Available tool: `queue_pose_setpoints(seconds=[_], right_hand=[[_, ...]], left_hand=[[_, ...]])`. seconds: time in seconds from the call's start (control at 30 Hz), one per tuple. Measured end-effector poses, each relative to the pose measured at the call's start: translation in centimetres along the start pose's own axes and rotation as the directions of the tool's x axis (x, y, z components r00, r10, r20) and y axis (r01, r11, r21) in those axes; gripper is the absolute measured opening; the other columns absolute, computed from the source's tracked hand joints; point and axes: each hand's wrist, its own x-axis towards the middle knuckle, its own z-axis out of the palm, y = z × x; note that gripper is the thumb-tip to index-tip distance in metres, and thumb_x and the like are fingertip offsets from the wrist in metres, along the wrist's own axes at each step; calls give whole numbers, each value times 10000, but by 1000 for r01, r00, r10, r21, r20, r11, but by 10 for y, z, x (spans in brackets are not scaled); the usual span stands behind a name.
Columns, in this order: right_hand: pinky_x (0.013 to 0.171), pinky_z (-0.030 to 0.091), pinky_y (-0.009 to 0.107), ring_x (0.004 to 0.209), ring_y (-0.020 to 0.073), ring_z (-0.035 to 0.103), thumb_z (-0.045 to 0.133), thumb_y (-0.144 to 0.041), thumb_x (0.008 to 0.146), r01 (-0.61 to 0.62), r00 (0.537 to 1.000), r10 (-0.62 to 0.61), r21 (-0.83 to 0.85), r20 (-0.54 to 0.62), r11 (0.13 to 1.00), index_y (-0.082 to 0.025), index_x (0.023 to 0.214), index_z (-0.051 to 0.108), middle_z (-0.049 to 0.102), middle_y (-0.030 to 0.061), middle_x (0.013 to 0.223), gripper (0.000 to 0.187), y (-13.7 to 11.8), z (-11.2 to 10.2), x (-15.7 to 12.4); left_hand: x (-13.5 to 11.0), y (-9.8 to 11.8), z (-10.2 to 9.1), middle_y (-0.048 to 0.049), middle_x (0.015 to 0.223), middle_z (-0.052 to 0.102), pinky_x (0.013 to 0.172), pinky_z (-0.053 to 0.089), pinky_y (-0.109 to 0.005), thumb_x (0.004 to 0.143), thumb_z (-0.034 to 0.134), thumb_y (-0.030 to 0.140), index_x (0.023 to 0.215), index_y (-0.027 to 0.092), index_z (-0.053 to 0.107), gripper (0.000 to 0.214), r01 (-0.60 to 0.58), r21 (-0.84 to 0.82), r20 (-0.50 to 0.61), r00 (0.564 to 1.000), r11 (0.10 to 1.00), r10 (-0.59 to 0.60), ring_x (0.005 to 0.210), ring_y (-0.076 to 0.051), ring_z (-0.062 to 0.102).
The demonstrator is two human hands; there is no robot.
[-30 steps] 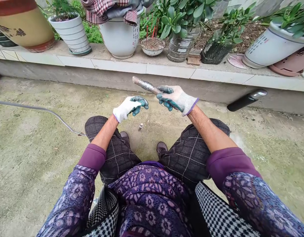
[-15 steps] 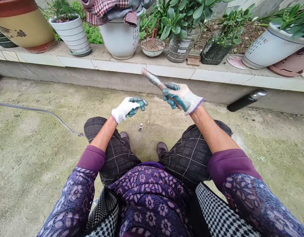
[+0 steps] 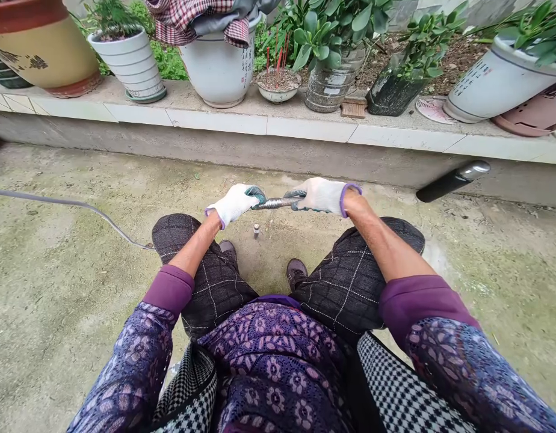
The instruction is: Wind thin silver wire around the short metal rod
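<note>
A short stick wound with silvery wire (image 3: 274, 204) lies roughly level between my two gloved hands, above the ground in front of my knees. My left hand (image 3: 239, 200), in a white glove with green-coated fingers, is closed at the stick's left end. My right hand (image 3: 321, 195), gloved alike, grips the other end of it. The shiny coils show in the gap between the hands; both stick ends are hidden by the gloves. Whether my left fingers also pinch the loose wire cannot be seen. A small white-topped object (image 3: 256, 230) stands on the ground just below.
A tiled ledge (image 3: 224, 121) runs across the front, bearing several potted plants, a bowl with red sticks (image 3: 278, 90) and a brush head (image 3: 352, 107). A black cylinder with a silver end (image 3: 454, 181) is at right. A grey hose (image 3: 86, 204) lies at left.
My right hand has lowered and turned the stick from a raised slant to nearly level. My left hand, which held the wire's end away from it, now meets the stick's left end.
</note>
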Motion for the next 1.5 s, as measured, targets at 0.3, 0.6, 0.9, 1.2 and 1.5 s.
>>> queue_pose_setpoints(seconds=[0.3,0.6,0.9,1.2,1.5], right_hand=[[787,507,317,949,264,720,636,-370,916,-90,960,-51,-478,-274,874,-271,1338,704,786,70,1103,439,-6,3,4],[675,567,289,757,184,678,698,-272,830,84,885,-24,110,-464,990,-186,1296,710,760,38,944,474,-14,-2,4],[338,377,185,419,70,424,685,-286,815,67,880,114,358,-462,931,-190,1313,697,663,-3,701,507,-11,-2,7],[344,392,204,420,83,434,705,-327,794,94,850,194,503,-489,859,-171,1356,647,660,4,709,587,-11,-7,11],[375,411,229,444,98,428,720,-391,765,101,855,204,539,-477,837,-197,1376,609,644,2,718,650,-5,-14,9]], left_hand=[[6,-3,-4,-6,611,639,376,259,-194,722,762,238,886,122,752,201,79,-345,116,992,935,-41,399,-45,367],[0,0,-8,-40,755,704,387,285,-200,749,731,288,1178,106,672,470,48,-565,190,979,824,74,413,-61,429],[-17,1,6,39,534,558,378,250,-213,874,598,380,1049,125,727,335,-111,-271,-23,994,956,109,367,-70,360],[-33,-10,12,37,604,577,573,407,-208,832,549,231,1093,153,762,346,-179,37,-158,970,983,183,563,-113,505],[-58,-3,15,41,609,529,570,409,-225,836,552,290,1082,158,750,342,-162,-101,-198,970,982,140,549,-113,465]])
